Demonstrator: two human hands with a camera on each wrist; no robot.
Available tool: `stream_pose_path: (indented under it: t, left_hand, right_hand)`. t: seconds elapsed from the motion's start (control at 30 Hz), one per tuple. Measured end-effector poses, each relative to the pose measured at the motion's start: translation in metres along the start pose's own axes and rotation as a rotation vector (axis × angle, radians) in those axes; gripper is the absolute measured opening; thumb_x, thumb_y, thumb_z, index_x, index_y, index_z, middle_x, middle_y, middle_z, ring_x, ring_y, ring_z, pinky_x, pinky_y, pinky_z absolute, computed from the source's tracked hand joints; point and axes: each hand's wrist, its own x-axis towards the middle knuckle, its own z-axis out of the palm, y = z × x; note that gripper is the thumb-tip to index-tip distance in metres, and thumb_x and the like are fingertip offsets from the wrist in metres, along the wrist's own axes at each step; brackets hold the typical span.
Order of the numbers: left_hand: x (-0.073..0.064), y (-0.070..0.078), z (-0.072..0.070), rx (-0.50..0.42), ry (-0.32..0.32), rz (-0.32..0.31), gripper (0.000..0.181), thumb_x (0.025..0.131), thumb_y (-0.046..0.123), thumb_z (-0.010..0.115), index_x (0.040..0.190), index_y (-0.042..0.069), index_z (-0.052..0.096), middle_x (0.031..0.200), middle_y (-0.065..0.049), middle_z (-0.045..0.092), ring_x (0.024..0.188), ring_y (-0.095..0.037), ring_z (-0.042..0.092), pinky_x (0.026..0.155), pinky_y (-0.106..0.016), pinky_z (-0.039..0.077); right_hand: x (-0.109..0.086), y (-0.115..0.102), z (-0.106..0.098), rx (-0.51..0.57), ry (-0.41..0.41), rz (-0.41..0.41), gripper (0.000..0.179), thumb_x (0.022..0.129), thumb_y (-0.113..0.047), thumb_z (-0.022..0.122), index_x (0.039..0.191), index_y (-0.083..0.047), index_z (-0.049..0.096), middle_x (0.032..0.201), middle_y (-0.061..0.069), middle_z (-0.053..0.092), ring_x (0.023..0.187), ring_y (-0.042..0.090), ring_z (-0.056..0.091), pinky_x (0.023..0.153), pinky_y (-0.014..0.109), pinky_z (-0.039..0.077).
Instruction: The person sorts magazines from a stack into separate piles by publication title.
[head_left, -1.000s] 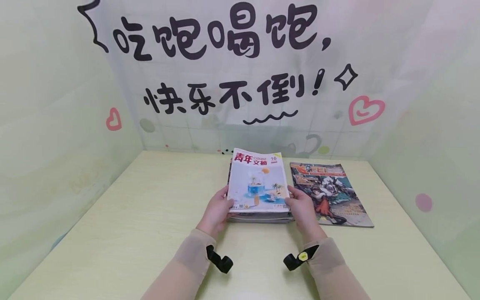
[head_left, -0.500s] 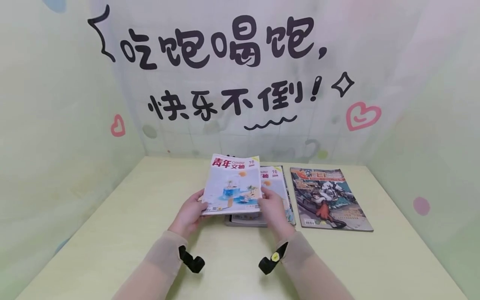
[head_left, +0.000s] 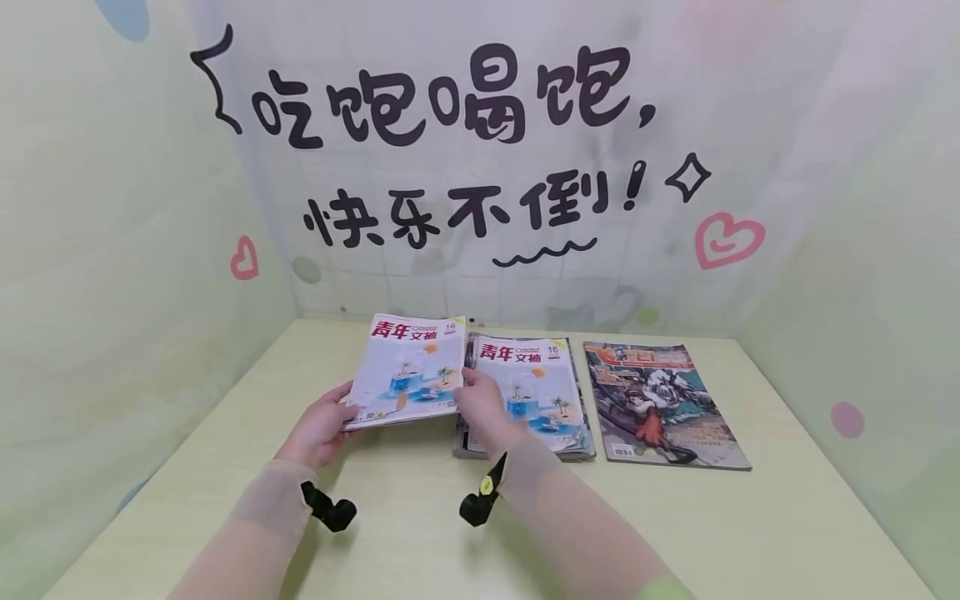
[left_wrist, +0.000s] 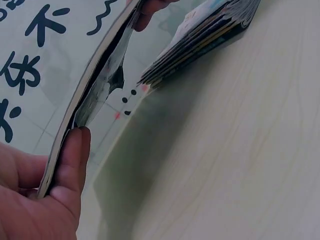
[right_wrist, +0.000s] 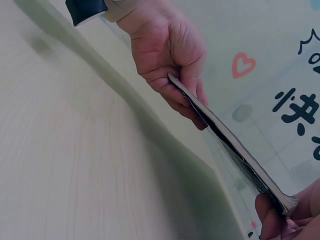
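A magazine (head_left: pixel 408 367) with a white cover, red title and beach picture is held level with both hands, above the table left of the stack. My left hand (head_left: pixel 318 427) pinches its left edge, thumb on top and fingers beneath. Its right edge is gripped by my right hand (head_left: pixel 489 408), which partly covers the stack. In the left wrist view a thin, crumpled sheet (left_wrist: pixel 102 92) hangs below the held magazine (left_wrist: pixel 75 110). Another magazine with the same cover (head_left: pixel 525 392) lies on top of the stack, whose layered page edges (left_wrist: pixel 200 47) show in that view.
To the right of the stack lies a larger comic-style magazine (head_left: pixel 663 404) with a dark picture and orange title. The pale wooden table (head_left: pixel 420 533) is bounded by printed fabric walls (head_left: pixel 847 275) at the back and sides.
Both hands have carried the held magazine off the stack and leftward. The stack's top magazine with the same cover has come into view. The comic-style magazine stays on the table.
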Motion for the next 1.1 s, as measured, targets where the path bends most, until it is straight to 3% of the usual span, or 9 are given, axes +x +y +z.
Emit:
stream_pose_path:
  t: [0.33, 0.53, 0.67, 0.83, 0.97, 1.1]
  left_hand:
    - [0.006, 0.004, -0.028, 0.037, 0.038, -0.075, 0.06, 0.1, -0.003, 0.032, 0.155, 0.007, 0.009, 0.142, -0.023, 0.034, 0.088, -0.009, 0.061, 0.082, -0.026, 0.054]
    - [0.011, 0.005, -0.035, 0.12, 0.046, -0.125, 0.062, 0.1, -0.003, 0.032, 0.155, 0.009, 0.007, 0.149, -0.026, 0.025, 0.096, -0.015, 0.058, 0.085, -0.029, 0.053]
    - [0.014, 0.006, -0.038, 0.269, 0.079, -0.153, 0.06, 0.1, 0.001, 0.036, 0.154, 0.005, 0.01, 0.148, -0.027, 0.027, 0.108, -0.024, 0.052, 0.087, -0.03, 0.052]
    - [0.018, 0.006, -0.039, 0.506, 0.106, -0.155, 0.06, 0.099, 0.009, 0.043, 0.151, -0.004, 0.016, 0.144, -0.028, 0.033, 0.117, -0.033, 0.047, 0.093, -0.041, 0.046]
    - [0.017, 0.007, -0.038, 0.581, 0.118, -0.181, 0.061, 0.1, 0.02, 0.044, 0.15, -0.005, 0.019, 0.149, -0.03, 0.025, 0.131, -0.043, 0.031, 0.108, -0.056, 0.03]
    - [0.013, 0.01, -0.036, 0.684, 0.098, -0.176, 0.063, 0.101, 0.03, 0.043, 0.148, -0.006, 0.022, 0.15, -0.031, 0.02, 0.136, -0.048, 0.022, 0.11, -0.061, 0.021]
  right_hand:
    - [0.014, 0.004, 0.029, -0.013, -0.052, 0.076, 0.055, 0.091, 0.004, 0.046, 0.146, 0.002, 0.036, 0.148, 0.018, 0.039, 0.136, 0.033, 0.035, 0.112, 0.046, 0.029]
    - [0.021, 0.008, 0.039, -0.072, -0.077, 0.119, 0.055, 0.089, 0.007, 0.044, 0.143, 0.004, 0.039, 0.134, 0.018, 0.052, 0.121, 0.03, 0.049, 0.106, 0.043, 0.037]
    - [0.024, 0.011, 0.044, -0.136, -0.096, 0.158, 0.055, 0.087, 0.009, 0.044, 0.141, 0.005, 0.04, 0.132, 0.017, 0.052, 0.114, 0.029, 0.05, 0.103, 0.042, 0.039]
    - [0.021, 0.013, 0.048, -0.199, -0.112, 0.178, 0.044, 0.086, 0.008, 0.045, 0.13, 0.008, 0.049, 0.121, 0.014, 0.057, 0.096, 0.025, 0.051, 0.086, 0.035, 0.046]
    - [0.012, 0.009, 0.046, -0.161, -0.133, 0.183, 0.041, 0.087, 0.007, 0.046, 0.127, 0.007, 0.052, 0.118, 0.012, 0.059, 0.094, 0.023, 0.052, 0.083, 0.034, 0.047]
    - [0.001, 0.001, 0.035, -0.206, -0.177, 0.178, 0.03, 0.089, -0.004, 0.053, 0.117, 0.001, 0.06, 0.115, 0.01, 0.062, 0.099, 0.024, 0.054, 0.088, 0.037, 0.047]
